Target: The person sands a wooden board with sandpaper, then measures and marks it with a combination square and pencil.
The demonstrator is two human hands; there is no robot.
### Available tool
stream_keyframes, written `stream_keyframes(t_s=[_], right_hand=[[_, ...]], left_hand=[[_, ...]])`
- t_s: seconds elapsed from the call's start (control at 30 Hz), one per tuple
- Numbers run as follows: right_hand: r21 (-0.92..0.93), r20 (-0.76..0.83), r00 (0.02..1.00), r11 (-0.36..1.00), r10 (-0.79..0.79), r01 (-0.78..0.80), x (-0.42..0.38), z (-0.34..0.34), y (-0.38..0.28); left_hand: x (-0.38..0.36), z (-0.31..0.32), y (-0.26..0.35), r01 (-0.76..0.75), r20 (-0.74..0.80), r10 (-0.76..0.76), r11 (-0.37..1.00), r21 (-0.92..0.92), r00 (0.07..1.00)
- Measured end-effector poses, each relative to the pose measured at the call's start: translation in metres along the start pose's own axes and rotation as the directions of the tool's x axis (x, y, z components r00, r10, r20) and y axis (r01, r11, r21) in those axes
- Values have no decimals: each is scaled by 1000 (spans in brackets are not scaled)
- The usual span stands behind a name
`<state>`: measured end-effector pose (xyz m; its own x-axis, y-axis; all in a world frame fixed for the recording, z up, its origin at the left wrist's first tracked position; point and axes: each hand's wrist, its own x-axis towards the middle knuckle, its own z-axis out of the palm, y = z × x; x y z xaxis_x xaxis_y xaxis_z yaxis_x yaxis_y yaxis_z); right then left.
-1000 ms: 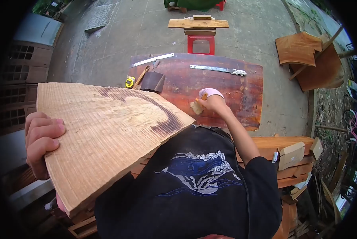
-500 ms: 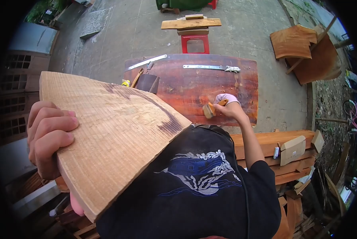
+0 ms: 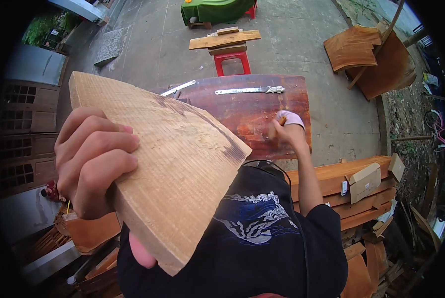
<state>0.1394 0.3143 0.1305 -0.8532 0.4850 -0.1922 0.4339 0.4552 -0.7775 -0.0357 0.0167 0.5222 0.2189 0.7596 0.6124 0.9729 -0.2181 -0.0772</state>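
Observation:
My left hand (image 3: 100, 156) is closed around the left edge of a thick, pale wooden board (image 3: 177, 164) with rough saw marks and a dark streak. The board is tilted up close to the camera, over my chest. A smooth pink shape (image 3: 142, 252) pokes out beneath its lower edge. Above the tabletop, my right hand (image 3: 291, 129) grips a paintbrush (image 3: 274, 130), now smeared by motion. Pale pink material covers part of that hand. Below both lies a reddish-brown wooden table (image 3: 262, 114), partly hidden by the board.
Two metal strips, one on the right (image 3: 242, 91) with a crumpled end and one on the left (image 3: 178, 88), lie on the table. A red stool (image 3: 232, 63) with planks stands beyond. Stacked timber (image 3: 341, 174) is at the right; wooden slabs (image 3: 354, 47) lean farther back.
The board and my left hand have shifted right in view. My right hand has moved slightly up, with the brush still in it. The cup-like dark object on the table is now mostly hidden.

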Motion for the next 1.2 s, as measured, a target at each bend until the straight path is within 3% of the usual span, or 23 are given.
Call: stream_keyframes(t_s=[0.07, 0.13, 0.17, 0.27, 0.4, 0.47, 0.53, 0.57, 0.67, 0.7, 0.8, 0.83, 0.93, 0.97, 1.07, 1.1, 1.2], right_hand=[[270, -45, 991, 953, -126, 134, 14, 20, -16], [112, 70, 990, 987, -122, 113, 26, 46, -21], [-163, -2, 967, 954, -256, 252, 36, 62, -1], [-507, -137, 957, 848, -256, 154, 52, 45, 2], [60, 122, 983, 990, -138, 131, 53, 42, -40], [-239, 122, 974, 946, -193, 217, 63, 55, -26], [-568, 61, 966, 787, -253, 242, 68, 47, -37], [-585, 44, 968, 779, -247, 225, 71, 44, -43], [-20, 170, 959, 972, -228, 235, 84, 57, -65], [-213, 250, 850, 830, -464, 515, 99, 72, -53], [-509, 212, 878, 718, -429, 474, 119, 88, -56], [-515, 185, 907, 749, -378, 417, 123, 81, -72], [-235, 184, 895, 866, -406, 442, 122, 84, -92], [-202, 293, 891, 889, -346, 411, 130, 96, -81], [-517, 192, 939, 784, -286, 344, 140, 109, -73], [-525, 200, 940, 779, -277, 342, 141, 107, -83], [17, 347, 889, 950, -299, 313, 136, 108, -96]], left_hand=[[2, 7, 2, -23, -40, 22, 999, -27, 999], [3, 7, 6, -26, -32, 24, 999, -41, 999], [2, 7, 9, -21, -40, 19, 999, -50, 999], [-8, 6, 17, 4, -66, -8, 999, -51, 998], [-14, 6, 26, 2, -97, -7, 999, -53, 995], [-16, 5, 28, -4, -96, -2, 998, -58, 995], [-16, 5, 32, 5, -129, -11, 999, -52, 992], [-15, 8, 36, 17, -164, -24, 999, -41, 986], [-29, 7, 45, 20, -158, -18, 1000, 9, 987], [-31, 6, 47, 32, -161, -29, 999, 17, 987], [-44, 5, 52, 92, -243, -79, 995, 43, 967], [-47, 3, 50, 97, -269, -83, 994, 41, 960], [-60, -5, 55, 111, -272, -90, 992, 64, 958], [-64, -8, 57, 123, -268, -100, 990, 71, 958], [-78, -9, 62, 166, -323, -125, 981, 103, 938], [-83, -8, 63, 185, -352, -135, 976, 114, 926], [-89, -8, 67, 222, -373, -163, 967, 122, 914]])
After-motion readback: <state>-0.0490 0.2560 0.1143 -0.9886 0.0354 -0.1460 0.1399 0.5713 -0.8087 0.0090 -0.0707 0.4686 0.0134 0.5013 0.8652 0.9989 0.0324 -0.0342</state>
